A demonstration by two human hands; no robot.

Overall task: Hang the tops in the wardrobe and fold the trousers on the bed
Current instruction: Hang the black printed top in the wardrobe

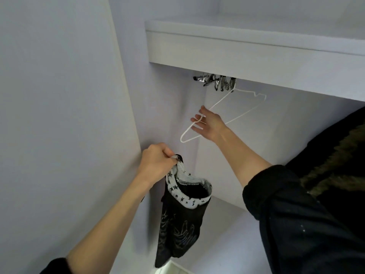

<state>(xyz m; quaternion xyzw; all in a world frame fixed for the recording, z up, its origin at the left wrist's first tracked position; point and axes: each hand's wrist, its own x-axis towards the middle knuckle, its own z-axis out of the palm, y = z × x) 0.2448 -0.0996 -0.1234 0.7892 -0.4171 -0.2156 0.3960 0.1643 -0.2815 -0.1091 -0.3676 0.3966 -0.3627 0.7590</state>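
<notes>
Taking a hanger for the black top
Right hand (209,123) pinches the white wire hanger (225,115) under the rail; left hand's (156,165) grip clenches the black top's (181,220) star-print collar below. Best unhook gently, then feed one shoulder in first

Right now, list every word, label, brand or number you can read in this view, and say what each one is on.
No text here can be read.
black top, held by the left hand: pale scrawled print on the front, perhaps lettering, too blurred to read.
Its neck band: stars only, plus a dark strip inside the collar, illegible.
white hanger at the right hand, and the wardrobe shelf: no markings.
</notes>
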